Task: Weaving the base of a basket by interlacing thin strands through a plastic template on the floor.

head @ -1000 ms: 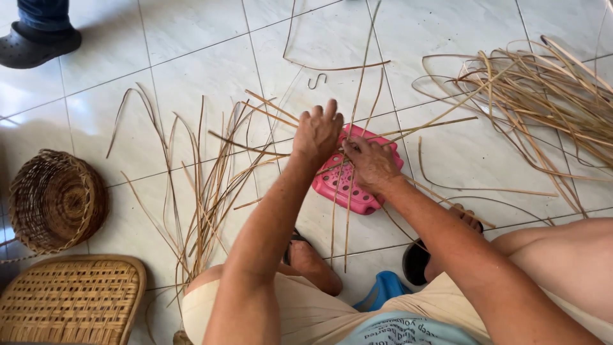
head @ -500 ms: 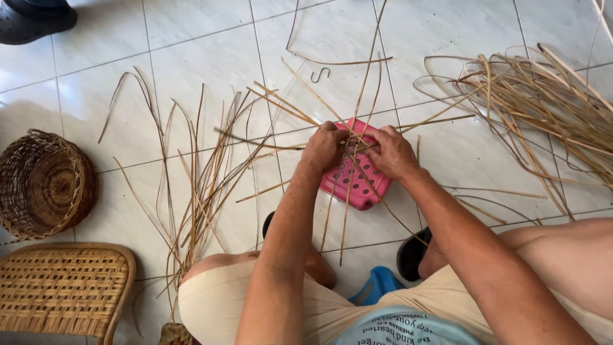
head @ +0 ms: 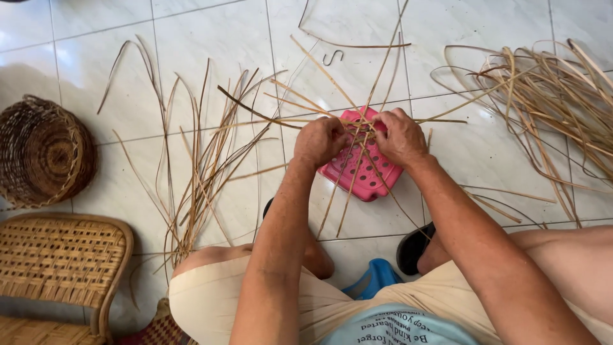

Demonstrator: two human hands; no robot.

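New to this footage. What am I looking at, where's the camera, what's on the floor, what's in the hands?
There is no machine here: a seated person works with two bare hands, and the one camera sits on their head, looking down past their knees at a white tiled floor. The left hand and right hand meet over a pink perforated plastic piece and pinch thin cane strips that cross on top of it. More loose strips fan out on the person's left, and a tangled pile of strips lies on the right. A dark woven basket and a woven cane seat sit at the far left. A small metal hook lies further out on the tiles.
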